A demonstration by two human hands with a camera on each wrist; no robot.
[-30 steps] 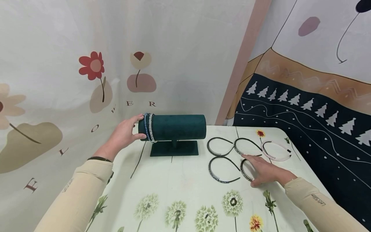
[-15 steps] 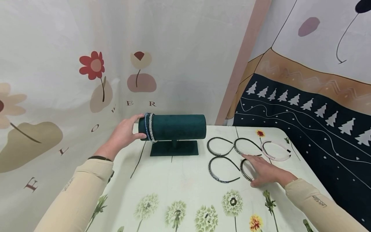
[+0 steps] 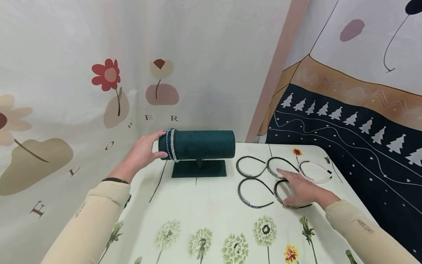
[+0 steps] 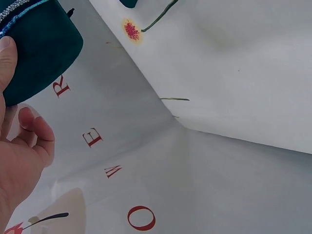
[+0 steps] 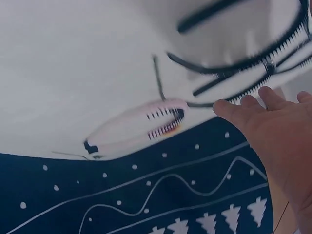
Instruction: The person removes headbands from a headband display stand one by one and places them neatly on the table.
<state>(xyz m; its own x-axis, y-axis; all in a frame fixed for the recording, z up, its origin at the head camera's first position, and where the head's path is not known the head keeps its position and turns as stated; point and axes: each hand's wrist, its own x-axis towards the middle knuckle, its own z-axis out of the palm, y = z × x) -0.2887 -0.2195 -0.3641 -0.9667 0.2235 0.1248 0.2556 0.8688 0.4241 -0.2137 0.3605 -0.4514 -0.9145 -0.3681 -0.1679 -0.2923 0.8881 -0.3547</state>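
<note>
Head view: the left end of a dark green roll [image 3: 206, 145] is held by the left hand [image 3: 138, 152], with the thumb in front and fingers over the top, so the end is clasped between them. The roll is carried level above a flat base [image 3: 199, 169] on the white table [image 3: 204, 200]. Around it, close to the held end, a blue band [image 3: 167, 143] and a silver band [image 3: 172, 143] are worn side by side. On the table, right of the roll, the right hand [image 3: 303, 189] is placed above a near black headband [image 3: 277, 197], which is partly covered; the thumb and fingers are spread apart, but whether the headband is touched cannot be said surely, as the wrist picture is blurred. Behind it, another black headband [image 3: 269, 169] is reached over by the fingertips, and a pink headband [image 3: 314, 182] is laid beside.
</note>
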